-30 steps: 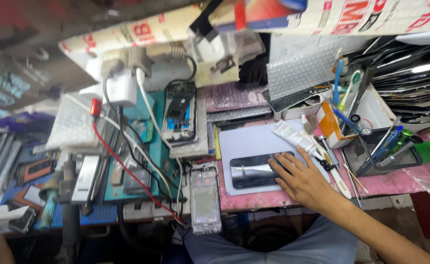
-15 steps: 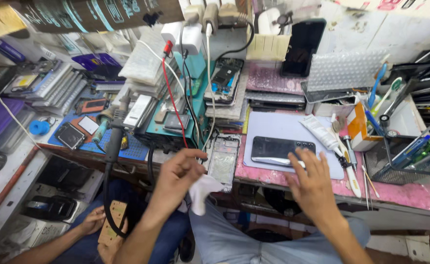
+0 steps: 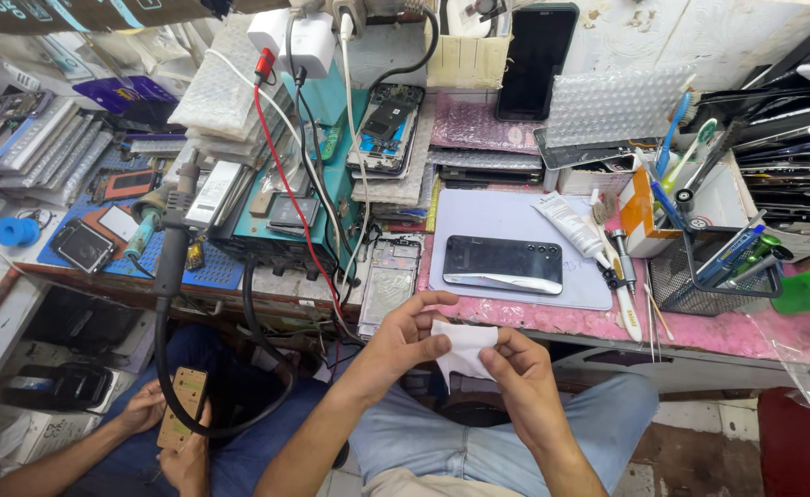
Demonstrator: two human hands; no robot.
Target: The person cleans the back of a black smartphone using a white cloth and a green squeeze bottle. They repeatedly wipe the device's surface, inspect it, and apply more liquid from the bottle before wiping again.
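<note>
Both hands are in front of the bench edge, over my lap. My left hand and my right hand pinch a small white cloth between them. Just beyond, a black phone lies flat on a pale lavender mat. A bare phone frame lies left of the mat. An opened phone with its insides showing rests on stacked parts further back.
A white tube and small tools lie right of the mat. A wire basket and an orange box hold brushes and pens. A teal repair station trails cables. At lower left another person's hands hold a tan phone part.
My right hand has left the black phone and come down to meet the left hand at the white cloth. The camera has tilted down and left.
</note>
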